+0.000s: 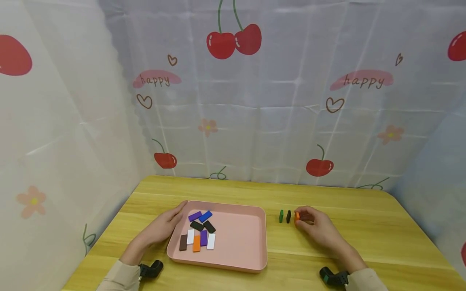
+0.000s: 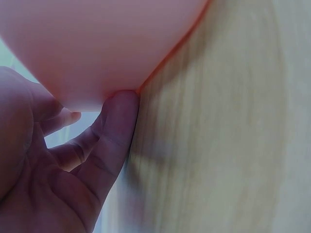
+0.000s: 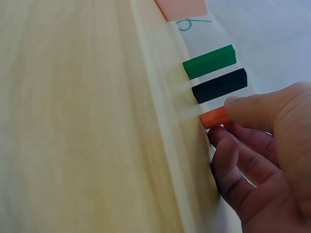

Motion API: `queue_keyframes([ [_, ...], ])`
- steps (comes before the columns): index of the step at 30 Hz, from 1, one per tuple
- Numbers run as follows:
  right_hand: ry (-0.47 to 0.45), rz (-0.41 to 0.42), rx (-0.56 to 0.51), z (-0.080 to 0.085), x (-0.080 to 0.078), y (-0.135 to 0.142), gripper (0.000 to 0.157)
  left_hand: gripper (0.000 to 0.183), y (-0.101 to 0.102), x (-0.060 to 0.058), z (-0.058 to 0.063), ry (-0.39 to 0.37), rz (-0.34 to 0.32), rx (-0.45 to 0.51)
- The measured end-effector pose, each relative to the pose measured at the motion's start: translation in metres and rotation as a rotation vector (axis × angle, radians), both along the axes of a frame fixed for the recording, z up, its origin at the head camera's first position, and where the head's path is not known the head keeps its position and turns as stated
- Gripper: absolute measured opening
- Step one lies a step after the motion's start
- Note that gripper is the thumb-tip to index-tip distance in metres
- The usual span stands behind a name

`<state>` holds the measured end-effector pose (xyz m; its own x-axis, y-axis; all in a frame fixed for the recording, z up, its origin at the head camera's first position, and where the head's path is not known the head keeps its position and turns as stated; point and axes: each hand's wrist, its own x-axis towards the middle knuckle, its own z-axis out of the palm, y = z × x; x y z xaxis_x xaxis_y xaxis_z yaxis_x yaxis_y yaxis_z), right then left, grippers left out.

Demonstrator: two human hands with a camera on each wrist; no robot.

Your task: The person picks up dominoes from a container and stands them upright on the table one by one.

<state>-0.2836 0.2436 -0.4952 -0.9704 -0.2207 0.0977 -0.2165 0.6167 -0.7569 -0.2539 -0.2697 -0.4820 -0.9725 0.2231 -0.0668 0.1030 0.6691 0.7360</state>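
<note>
My right hand (image 1: 320, 227) pinches an orange domino (image 3: 214, 117) between thumb and fingers, holding it upright at the table surface. Beside it, a black domino (image 1: 289, 216) and a green domino (image 1: 281, 216) stand on edge in a row to the left, spaced slightly apart. At the left side of a pink tray (image 1: 255, 258), my left hand (image 1: 162, 227) rests with fairly straight fingers against the outer wall. Seen from the left wrist, its fingertips touch the tray's wall low down, close to the wooden table.
Several loose dominoes lie flat in the tray's left half, among them a blue one (image 1: 205, 216), a brown one (image 1: 183, 242) and a white one (image 1: 211, 241). A patterned curtain (image 1: 255, 133) encloses the table's back and sides. Black wrist devices (image 1: 333, 278) sit by both sleeves.
</note>
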Motion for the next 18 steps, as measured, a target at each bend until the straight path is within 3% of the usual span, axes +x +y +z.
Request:
queue_keyframes([
  [18,0.019,-0.009,0.021,0.0002,-0.0057,-0.0009,0.032,0.053,0.0013,0.0011,0.0017,-0.010,0.002,0.022],
])
